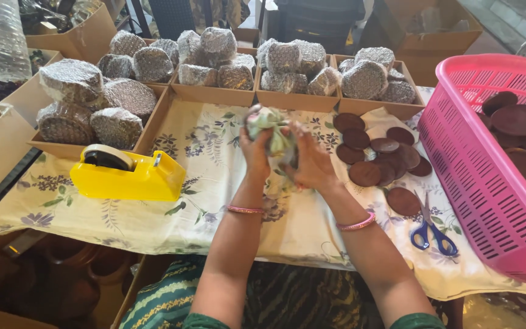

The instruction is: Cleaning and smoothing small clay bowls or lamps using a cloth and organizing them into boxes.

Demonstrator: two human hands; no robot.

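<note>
Both hands (284, 155) round crumpled cloth (270, 125), over floral tablecloth (214, 183).

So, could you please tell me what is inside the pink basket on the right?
The pink basket holds a heap of dark brown round discs. Its mesh wall and the picture edge hide the lower ones, so their number cannot be told.

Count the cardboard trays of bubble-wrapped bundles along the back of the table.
4 trays in a row: far left tray, left-centre tray, right-centre tray, and far right tray beside the pink basket. More may lie out of view.
</note>
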